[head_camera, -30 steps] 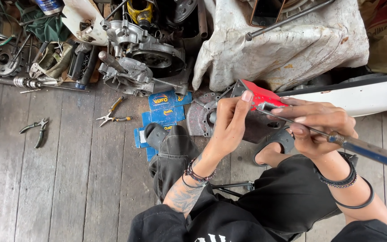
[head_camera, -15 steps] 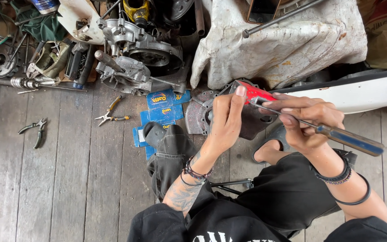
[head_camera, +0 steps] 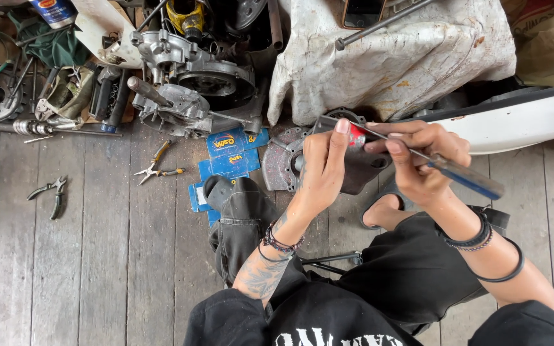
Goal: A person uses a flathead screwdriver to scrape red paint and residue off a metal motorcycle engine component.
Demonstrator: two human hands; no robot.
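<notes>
My left hand (head_camera: 320, 168) grips a small red-and-grey object (head_camera: 356, 136), thumb on its top. My right hand (head_camera: 426, 160) holds a screwdriver with a blue handle (head_camera: 468, 179); its thin shaft runs up-left to the red object. Both hands hover over a round grey engine cover (head_camera: 283, 163) lying on the plank floor, in front of my knees in black trousers.
Engine casings (head_camera: 187, 83) and loose parts crowd the back. Needle-nose pliers (head_camera: 155, 165) and black pliers (head_camera: 49, 194) lie on the floor at left, blue packets (head_camera: 229, 157) beside my knee. A dirty white cloth (head_camera: 392, 57) covers something at back right; a white panel (head_camera: 527, 122) lies right.
The view has shifted slightly and both hands sit a little lower and further left in the picture; the grip on the red object and the screwdriver is unchanged.
</notes>
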